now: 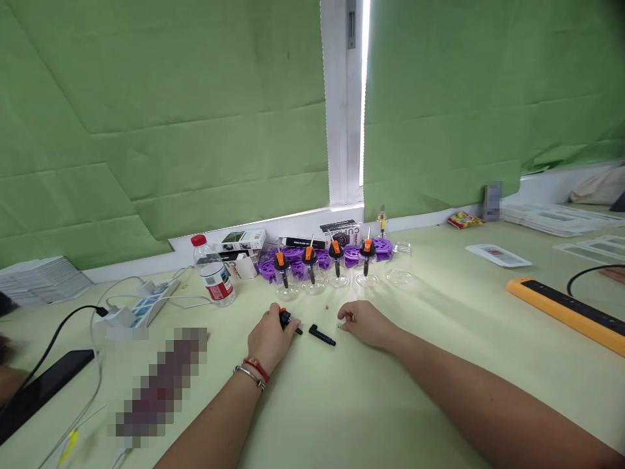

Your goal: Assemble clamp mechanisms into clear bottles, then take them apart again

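Observation:
My left hand (273, 337) is closed around a black lid with an orange part (284, 318), its black stem pointing right, just above the table. To the right of it, a black L-shaped plastic tube (322, 335) lies loose. My right hand (364, 324) is pinched just above the table beyond the tube's right end; a tiny pale thing shows at its fingertips, too small to name. Behind the hands stand several clear glass jars (367, 280) fitted with black-and-orange lids (367, 247) and thin straight tubes. An open glass jar (400, 270) stands at the row's right end.
Purple openwork plastic pieces (351, 255) and small boxes (243, 241) line the wall behind the jars. At left are a water bottle (215, 277), a power strip (155, 303) with cables and a black tablet (46, 394). An orange-and-black bar (566, 312) lies at right. A small brown bit (327, 307) sits between the hands.

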{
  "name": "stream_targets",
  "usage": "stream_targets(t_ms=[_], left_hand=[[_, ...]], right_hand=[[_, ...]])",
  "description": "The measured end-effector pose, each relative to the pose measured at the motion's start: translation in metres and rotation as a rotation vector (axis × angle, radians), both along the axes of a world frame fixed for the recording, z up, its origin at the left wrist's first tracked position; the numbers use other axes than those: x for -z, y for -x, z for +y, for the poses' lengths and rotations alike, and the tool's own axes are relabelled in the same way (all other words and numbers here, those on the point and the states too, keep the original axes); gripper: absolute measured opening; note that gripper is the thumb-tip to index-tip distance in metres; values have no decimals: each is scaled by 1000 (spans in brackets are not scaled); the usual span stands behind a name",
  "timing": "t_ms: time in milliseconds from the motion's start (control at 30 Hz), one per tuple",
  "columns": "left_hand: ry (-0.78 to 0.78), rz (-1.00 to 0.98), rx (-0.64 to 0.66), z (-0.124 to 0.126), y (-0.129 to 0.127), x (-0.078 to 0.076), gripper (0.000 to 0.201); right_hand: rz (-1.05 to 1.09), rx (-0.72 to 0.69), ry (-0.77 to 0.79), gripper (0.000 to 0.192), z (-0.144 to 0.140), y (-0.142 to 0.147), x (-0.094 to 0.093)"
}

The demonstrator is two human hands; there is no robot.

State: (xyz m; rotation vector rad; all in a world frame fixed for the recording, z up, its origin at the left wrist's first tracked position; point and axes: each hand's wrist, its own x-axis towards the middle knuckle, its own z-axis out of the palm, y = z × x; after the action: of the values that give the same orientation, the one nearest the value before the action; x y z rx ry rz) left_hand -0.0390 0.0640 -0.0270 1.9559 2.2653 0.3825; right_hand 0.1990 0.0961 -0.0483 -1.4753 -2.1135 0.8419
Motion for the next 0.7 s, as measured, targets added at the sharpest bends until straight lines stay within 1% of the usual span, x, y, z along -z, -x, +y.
stream_targets(t_ms=[67,167,233,333,400,533,600,700], left_hand=[[-14,20,22,0,1,0,34],[-25,41,50,-1,2,-1,33],[-23,46,70,-2,1,-2,32],[-17,22,110,-3,1,-4,30],[-27,-29,149,-3,2,-4,26],[-76,-146,240,0,7,1,20],[-84,-180,256,1,9,4,20],[-85,-194,266,2,10,5,19]], right_hand=[[16,-26,-17,19,-2,2,0],[0,-59,-92,14,-3,8,-1],[-34,-31,-133,17,-2,13,-1],[-66,67,-140,18,4,20,1],[-70,110,-131,17,11,23,2],[-64,148,-122,15,23,25,3],[-53,163,-123,15,23,26,2],[-16,150,-125,20,11,30,0]])
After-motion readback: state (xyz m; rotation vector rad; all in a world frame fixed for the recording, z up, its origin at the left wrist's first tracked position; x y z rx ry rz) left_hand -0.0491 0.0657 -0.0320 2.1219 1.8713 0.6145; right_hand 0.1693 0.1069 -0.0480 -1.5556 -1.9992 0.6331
